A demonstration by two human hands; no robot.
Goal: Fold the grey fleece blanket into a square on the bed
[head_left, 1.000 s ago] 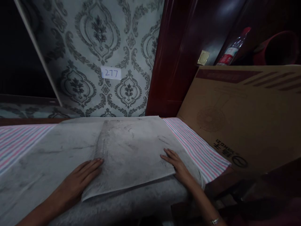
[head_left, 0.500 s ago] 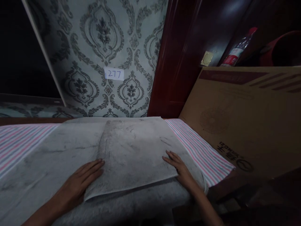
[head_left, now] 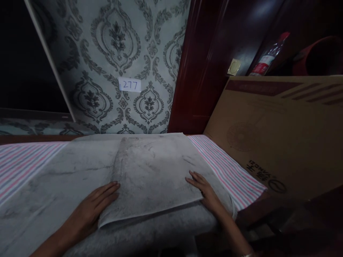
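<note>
A grey, smudged cloth (head_left: 66, 185) is spread over the table, with a section folded over on top (head_left: 152, 171). My left hand (head_left: 93, 205) lies along the left fold of that section, fingers stretched out and pointing right. On its right part, close to the near edge, rests my right hand (head_left: 200, 187) with fingers extended and slightly spread. Between the hands the near edge of the folded section lifts a little, with a dark gap under it. Neither hand grips anything that I can see.
A striped pink, white and grey cloth (head_left: 227, 167) shows beneath on both sides. At the right stands a large cardboard box (head_left: 281, 128), with a red-capped bottle (head_left: 268, 59) behind it. A dark screen (head_left: 29, 64) and a paper marked 277 (head_left: 130, 84) are at the wall.
My left hand has shifted very slightly to the right, and the near left corner of the folded section with it. My right hand stays in place.
</note>
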